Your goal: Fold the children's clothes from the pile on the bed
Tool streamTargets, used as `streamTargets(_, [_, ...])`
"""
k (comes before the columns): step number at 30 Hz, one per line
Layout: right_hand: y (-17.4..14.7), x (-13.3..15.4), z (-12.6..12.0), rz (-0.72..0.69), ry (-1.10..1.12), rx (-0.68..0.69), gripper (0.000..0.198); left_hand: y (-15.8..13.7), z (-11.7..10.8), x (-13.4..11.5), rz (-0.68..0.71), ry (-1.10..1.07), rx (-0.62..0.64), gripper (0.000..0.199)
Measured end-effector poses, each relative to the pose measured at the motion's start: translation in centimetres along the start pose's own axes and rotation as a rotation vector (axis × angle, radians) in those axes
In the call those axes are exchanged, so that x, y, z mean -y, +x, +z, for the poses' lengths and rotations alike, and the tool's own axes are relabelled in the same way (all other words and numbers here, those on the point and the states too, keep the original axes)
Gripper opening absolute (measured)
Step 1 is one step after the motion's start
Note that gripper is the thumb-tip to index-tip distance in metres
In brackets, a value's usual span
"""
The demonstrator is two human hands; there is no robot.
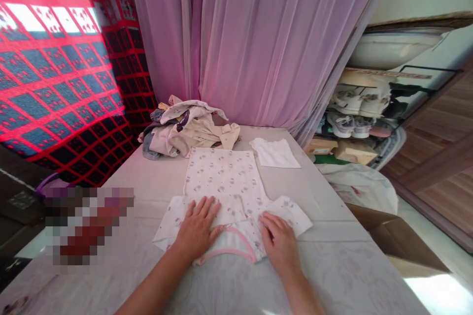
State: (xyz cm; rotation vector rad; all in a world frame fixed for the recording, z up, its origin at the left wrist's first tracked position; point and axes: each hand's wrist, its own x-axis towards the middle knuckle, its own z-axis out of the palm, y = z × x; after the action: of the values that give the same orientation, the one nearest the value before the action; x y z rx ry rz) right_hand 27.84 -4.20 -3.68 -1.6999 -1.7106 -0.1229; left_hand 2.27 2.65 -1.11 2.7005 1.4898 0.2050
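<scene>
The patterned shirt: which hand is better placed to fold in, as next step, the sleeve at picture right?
Probably the right hand: it rests at the patterned shirt, close beside that outspread sleeve. The left hand lies flat toward the other side, farther away.

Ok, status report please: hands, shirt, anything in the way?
Left hand flat on shirt; right hand curled, resting on it too. Shirt laid out, pink neckline at near end. Clothes pile close to its far edge.
</scene>
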Motion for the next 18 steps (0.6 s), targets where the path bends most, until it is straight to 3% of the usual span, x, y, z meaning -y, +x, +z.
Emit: streamTargets(18, [0.07,0.33,-0.35,0.096,-0.009,-0.037,0.029,0.01,0.44,0.45,0.037,-0.009,-0.058,0.067])
